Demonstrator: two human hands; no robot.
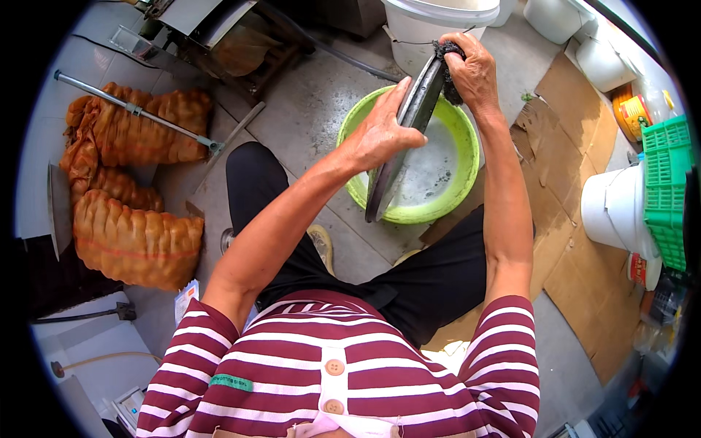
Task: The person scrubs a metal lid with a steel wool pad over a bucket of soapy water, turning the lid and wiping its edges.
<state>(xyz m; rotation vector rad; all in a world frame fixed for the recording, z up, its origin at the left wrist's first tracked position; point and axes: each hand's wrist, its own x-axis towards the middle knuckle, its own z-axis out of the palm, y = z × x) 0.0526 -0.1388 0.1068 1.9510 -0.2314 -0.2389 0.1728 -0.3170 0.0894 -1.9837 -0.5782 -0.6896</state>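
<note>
A round metal pan or lid [420, 104], seen nearly edge-on, stands tilted over a lime-green plastic basin [470, 164]. My left hand [383, 128] grips its left side, thumb and fingers spread across the rim. At the upper edge, my right hand [470, 68] holds a dark scouring pad [452, 90] that touches the rim. Cloudy, foamy water [430, 164] lies in the basin. The round piece's lower edge reaches over the basin's near left rim, and its far face is hidden.
A white bucket [405, 35] with a wire handle stands just beyond the basin. Mesh sacks [137, 238] and a metal pole [159, 120] are at the left. Flattened cardboard [575, 257], a white bucket [613, 205] and a green plastic crate [665, 191] are at the right.
</note>
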